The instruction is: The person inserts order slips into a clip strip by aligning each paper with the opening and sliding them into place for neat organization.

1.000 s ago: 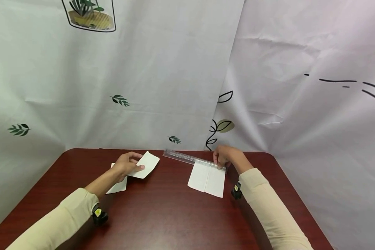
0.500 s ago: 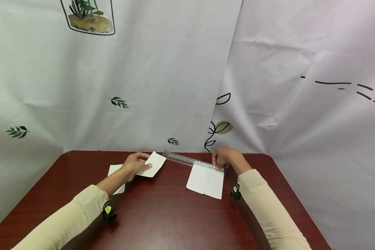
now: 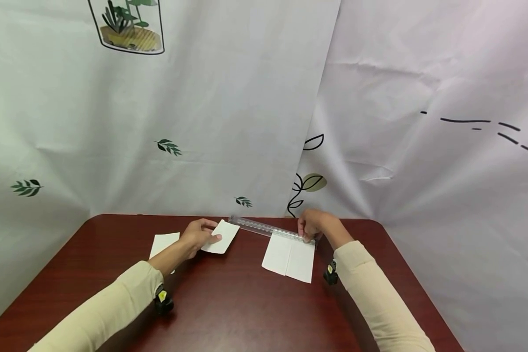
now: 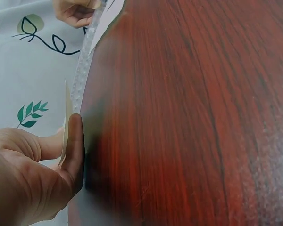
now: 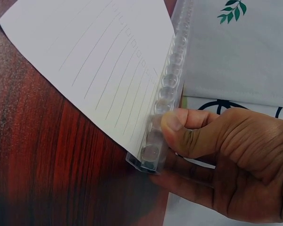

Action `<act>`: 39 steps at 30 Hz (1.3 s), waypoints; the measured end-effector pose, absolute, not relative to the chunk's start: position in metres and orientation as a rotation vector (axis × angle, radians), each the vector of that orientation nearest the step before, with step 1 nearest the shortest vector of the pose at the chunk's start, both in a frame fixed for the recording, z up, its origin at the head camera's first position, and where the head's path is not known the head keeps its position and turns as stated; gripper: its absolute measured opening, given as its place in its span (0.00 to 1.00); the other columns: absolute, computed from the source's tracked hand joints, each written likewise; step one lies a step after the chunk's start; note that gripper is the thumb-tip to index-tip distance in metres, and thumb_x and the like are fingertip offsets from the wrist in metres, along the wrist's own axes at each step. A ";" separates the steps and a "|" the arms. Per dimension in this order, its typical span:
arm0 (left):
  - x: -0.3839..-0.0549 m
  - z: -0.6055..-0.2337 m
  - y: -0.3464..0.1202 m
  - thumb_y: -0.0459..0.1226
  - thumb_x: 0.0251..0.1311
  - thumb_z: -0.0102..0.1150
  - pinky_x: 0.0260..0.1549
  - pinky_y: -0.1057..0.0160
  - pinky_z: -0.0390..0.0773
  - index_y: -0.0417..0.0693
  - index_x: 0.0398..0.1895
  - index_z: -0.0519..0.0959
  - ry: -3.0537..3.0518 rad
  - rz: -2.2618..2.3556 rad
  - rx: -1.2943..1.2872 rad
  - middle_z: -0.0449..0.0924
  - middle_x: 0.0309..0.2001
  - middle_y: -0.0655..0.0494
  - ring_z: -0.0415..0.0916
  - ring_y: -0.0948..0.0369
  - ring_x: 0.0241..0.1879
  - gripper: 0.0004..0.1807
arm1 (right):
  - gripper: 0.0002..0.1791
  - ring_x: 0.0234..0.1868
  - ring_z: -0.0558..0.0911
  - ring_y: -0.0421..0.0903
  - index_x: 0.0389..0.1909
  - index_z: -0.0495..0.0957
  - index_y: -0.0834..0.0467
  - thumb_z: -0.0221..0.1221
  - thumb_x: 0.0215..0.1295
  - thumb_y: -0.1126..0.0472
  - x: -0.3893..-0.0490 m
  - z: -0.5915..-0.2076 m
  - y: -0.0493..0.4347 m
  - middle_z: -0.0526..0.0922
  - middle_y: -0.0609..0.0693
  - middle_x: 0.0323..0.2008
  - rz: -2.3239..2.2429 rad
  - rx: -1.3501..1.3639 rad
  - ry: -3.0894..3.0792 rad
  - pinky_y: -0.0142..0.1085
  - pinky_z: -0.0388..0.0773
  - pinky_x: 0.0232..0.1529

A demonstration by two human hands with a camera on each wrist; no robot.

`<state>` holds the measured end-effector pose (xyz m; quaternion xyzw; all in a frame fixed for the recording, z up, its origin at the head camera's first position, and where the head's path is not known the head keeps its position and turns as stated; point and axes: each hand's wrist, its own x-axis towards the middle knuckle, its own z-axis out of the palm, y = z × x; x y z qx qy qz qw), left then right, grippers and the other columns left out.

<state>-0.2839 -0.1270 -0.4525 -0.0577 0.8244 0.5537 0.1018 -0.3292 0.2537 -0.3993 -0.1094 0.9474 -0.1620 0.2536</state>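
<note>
My left hand point(image 3: 198, 237) pinches a small white paper sheet point(image 3: 222, 237) between thumb and fingers, above the table. In the left wrist view that sheet point(image 4: 67, 113) appears nearly edge-on. Near the far table edge lies a clear plastic strip point(image 3: 253, 226) with a row of round bumps. The right hand point(image 3: 312, 225) grips its right end, thumb on top and fingers beneath. Two white sheets, a left one point(image 3: 276, 254) and a right one point(image 3: 300, 261), stand side by side with their far edges at the strip. Printed lines show on the nearer sheet point(image 5: 99, 61) in the right wrist view.
Another white sheet point(image 3: 162, 243) lies on the left of the dark red wooden table point(image 3: 246, 308), partly hidden under the left forearm. A pale curtain point(image 3: 229, 122) with leaf prints hangs right behind the far table edge.
My left hand has carried its sheet to the right, closer to the strip's left end. More of the sheet lying at left now shows. The right hand keeps its grip on the strip.
</note>
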 end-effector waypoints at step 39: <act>-0.304 -0.455 -0.106 0.31 0.69 0.76 0.58 0.56 0.80 0.35 0.67 0.81 2.419 1.565 -0.173 0.78 0.68 0.33 0.78 0.48 0.59 0.25 | 0.12 0.33 0.81 0.43 0.33 0.85 0.55 0.74 0.69 0.74 -0.332 -0.401 0.255 0.85 0.48 0.33 -0.465 -0.290 2.557 0.41 0.90 0.42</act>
